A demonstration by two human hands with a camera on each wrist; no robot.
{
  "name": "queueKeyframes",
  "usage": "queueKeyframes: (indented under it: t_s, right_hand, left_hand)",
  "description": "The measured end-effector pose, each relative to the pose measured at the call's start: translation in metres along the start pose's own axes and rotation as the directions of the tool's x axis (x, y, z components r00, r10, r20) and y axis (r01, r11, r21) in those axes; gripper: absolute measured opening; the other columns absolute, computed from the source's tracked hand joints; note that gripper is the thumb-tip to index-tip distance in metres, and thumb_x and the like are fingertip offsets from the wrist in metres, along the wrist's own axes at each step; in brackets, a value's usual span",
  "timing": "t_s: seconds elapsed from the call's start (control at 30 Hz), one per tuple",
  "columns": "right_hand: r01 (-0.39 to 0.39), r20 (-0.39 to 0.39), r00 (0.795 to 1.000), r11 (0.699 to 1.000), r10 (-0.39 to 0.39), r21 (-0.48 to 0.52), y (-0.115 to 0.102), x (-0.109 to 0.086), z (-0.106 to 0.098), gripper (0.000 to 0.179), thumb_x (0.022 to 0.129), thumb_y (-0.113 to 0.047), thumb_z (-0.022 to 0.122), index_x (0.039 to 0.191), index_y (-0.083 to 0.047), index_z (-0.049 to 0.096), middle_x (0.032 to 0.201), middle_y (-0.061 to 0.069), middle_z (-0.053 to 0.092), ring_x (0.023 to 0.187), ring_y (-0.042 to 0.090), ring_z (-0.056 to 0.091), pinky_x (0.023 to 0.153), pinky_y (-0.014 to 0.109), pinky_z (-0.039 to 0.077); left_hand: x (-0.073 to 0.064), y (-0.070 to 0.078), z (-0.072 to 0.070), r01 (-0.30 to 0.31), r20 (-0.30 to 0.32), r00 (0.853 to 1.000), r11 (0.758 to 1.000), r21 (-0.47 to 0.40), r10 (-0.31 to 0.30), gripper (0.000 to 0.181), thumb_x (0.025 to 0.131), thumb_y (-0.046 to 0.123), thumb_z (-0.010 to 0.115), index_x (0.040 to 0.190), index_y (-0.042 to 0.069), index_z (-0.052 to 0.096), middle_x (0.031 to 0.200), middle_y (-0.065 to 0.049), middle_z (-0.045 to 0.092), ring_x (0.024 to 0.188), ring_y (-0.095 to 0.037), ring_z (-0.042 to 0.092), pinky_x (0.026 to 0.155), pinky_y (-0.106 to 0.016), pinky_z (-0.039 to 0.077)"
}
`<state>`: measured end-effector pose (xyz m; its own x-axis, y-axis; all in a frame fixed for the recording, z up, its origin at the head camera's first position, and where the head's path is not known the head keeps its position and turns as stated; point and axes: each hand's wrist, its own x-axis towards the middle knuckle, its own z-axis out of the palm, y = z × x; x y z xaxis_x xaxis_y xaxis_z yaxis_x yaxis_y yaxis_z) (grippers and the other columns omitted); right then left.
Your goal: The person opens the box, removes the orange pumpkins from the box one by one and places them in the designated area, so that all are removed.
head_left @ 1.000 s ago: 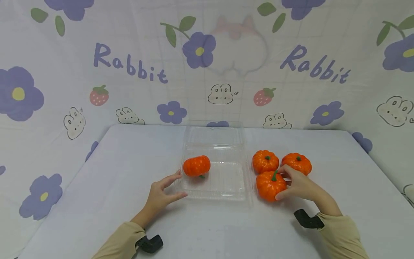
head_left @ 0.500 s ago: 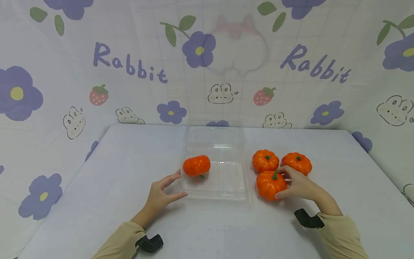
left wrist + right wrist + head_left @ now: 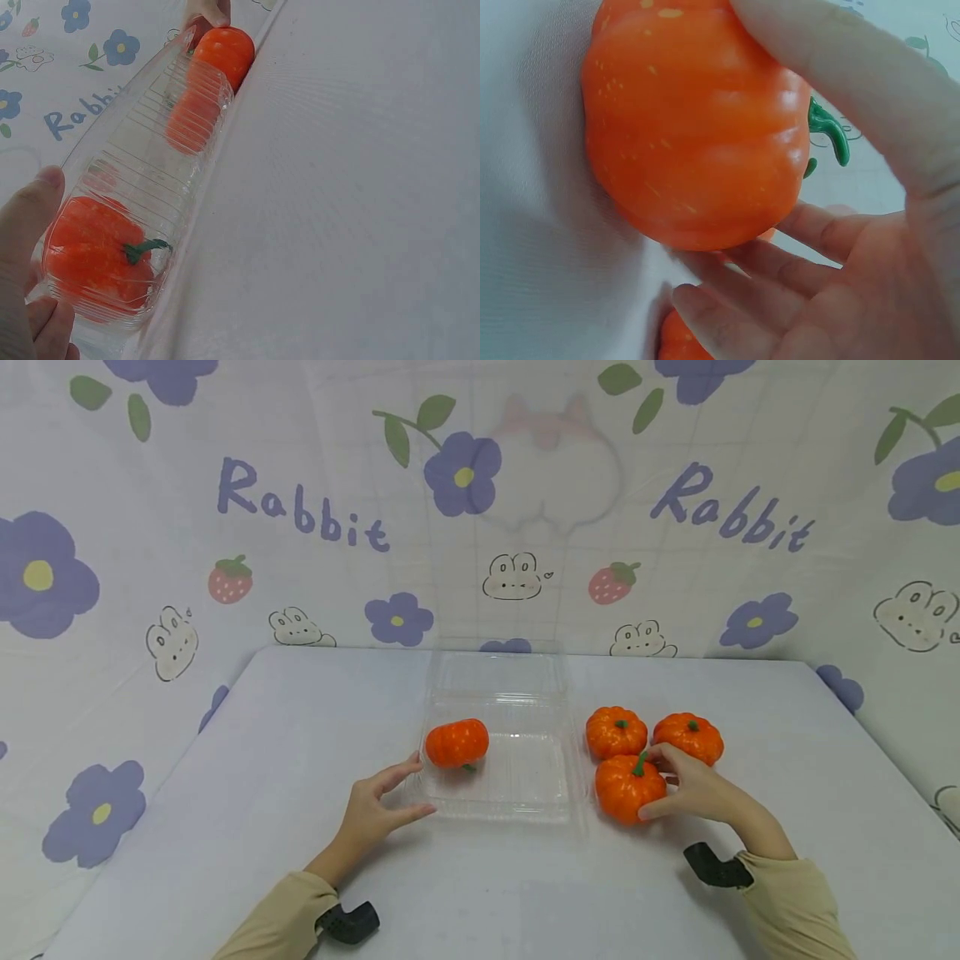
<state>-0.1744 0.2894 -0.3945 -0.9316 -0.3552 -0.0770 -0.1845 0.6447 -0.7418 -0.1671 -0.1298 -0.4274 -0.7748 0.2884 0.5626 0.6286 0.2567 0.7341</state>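
In the head view, my right hand (image 3: 693,789) grips a small orange pumpkin (image 3: 626,793) by its right side, thumb in front and fingers behind. Its green stem (image 3: 829,131) shows in the right wrist view. Two more pumpkins stand behind it, one at the back left (image 3: 613,735) and one at the back right (image 3: 688,737). My left hand (image 3: 371,810) touches the left side of a clear plastic clamshell box (image 3: 528,777), thumb and index finger spread at its near-left corner. Inside the box, a pumpkin (image 3: 456,745) lies tipped on its side at the left.
The box's hinged lid (image 3: 498,675) is folded back toward the rear of the white table (image 3: 480,893). A white curtain (image 3: 555,485) printed with flowers, rabbits and strawberries hangs behind. Black wrist mounts (image 3: 718,867) sit at both sleeves.
The stem of the pumpkin in my right hand leans very slightly further right. My left hand, the box and the other pumpkins stay put.
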Motion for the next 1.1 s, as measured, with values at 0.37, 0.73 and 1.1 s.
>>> queueKeyframes:
  t_s: [0.37,0.73,1.1]
  right_hand:
    - [0.008,-0.025,1.0,0.997,-0.01,-0.081,-0.004,-0.003,-0.002,0.074,0.066,-0.028,0.08,0.115,0.011,0.04,0.111,0.02,0.049,0.105,0.04,0.045,0.09,0.053,0.036]
    - [-0.013,-0.088,0.996,0.984,-0.003,-0.176,-0.021,-0.015,-0.017,0.077,0.067,-0.035,0.078,0.119,0.01,0.044,0.118,0.025,0.049,0.109,0.039,0.043,0.09,0.053,0.036]
    - [0.132,-0.219,0.964,0.985,-0.153,-0.109,-0.021,-0.014,-0.021,0.073,0.071,-0.028,0.076,0.129,0.0,0.041,0.128,0.02,0.044,0.118,0.039,0.036,0.092,0.058,0.031]
  left_hand:
    - [0.0,0.002,-0.001,0.035,0.011,0.999,0.999,-0.022,-0.034,0.05,0.061,-0.005,0.078,0.105,-0.013,0.057,0.113,-0.026,0.053,0.107,-0.037,0.05,0.09,-0.046,0.038]
    - [0.001,0.001,0.0,0.038,0.019,0.999,0.999,-0.016,-0.038,0.049,0.062,-0.004,0.078,0.106,-0.013,0.057,0.114,-0.025,0.054,0.108,-0.036,0.05,0.09,-0.046,0.039]
    - [0.0,0.004,0.0,0.108,0.027,0.994,0.993,-0.038,-0.107,0.047,0.065,-0.004,0.077,0.107,-0.013,0.057,0.116,-0.026,0.052,0.109,-0.036,0.049,0.089,-0.046,0.039]
